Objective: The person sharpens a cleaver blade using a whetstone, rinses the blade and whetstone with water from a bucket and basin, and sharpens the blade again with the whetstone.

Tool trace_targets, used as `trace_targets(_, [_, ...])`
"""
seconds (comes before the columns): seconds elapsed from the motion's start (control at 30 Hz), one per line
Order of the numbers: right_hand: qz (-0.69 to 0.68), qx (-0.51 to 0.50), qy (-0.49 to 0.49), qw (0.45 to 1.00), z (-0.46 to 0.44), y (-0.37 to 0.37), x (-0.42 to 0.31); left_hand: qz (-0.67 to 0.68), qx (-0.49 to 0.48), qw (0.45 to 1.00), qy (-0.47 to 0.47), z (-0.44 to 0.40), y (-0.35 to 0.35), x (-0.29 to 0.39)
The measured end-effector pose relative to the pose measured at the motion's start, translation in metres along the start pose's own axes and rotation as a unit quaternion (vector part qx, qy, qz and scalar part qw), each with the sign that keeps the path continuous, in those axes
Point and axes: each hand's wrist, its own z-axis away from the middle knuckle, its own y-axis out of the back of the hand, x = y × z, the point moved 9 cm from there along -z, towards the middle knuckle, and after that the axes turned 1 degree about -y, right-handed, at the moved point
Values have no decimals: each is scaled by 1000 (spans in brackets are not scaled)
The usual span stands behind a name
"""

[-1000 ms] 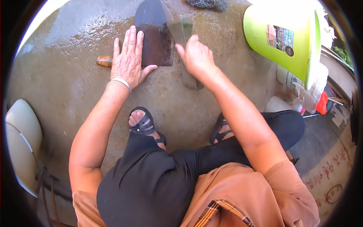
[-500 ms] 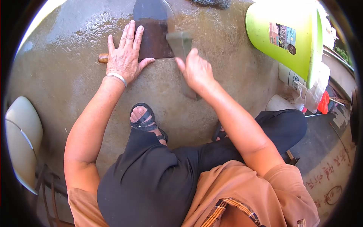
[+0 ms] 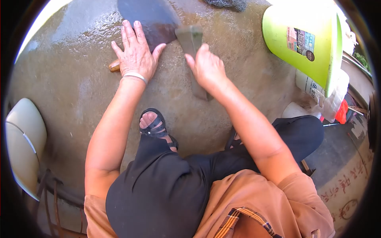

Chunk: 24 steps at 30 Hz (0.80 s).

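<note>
A broad, dark cleaver blade point(image 3: 156, 23) lies flat on the wet concrete floor, its far end cut off by the top of the view. My left hand point(image 3: 137, 57) rests on its near-left part with fingers spread, covering where blade and handle meet. Just the butt of the wooden handle point(image 3: 114, 66) sticks out left of the palm. In my right hand point(image 3: 208, 67) is a long grey-green whetstone point(image 3: 190, 37), gripped around the middle. Its upper end is at the blade's right edge; whether they touch I cannot tell.
To the right stands a lime-green bucket point(image 3: 299, 37) with a label, near a white bucket point(image 3: 307, 83) and plastic bags. A dark mesh bundle point(image 3: 228, 3) lies at the top. My sandalled foot point(image 3: 152, 123) is below the hands; a pale chair point(image 3: 25, 139) stands left.
The cleaver has turned, its far end swinging left, and its handle butt has shifted slightly right and down. My left hand has slid right with it. The whetstone has risen slightly.
</note>
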Motion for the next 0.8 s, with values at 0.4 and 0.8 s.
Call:
trace_targets(0.4, [60,8,23,998,-45,31,-15,-48,-61,996,-44,-4,2,5])
trace_targets(0.8, [78,-29,5,997,13,-14,9,-39,-77,996,-18,-6,0,2])
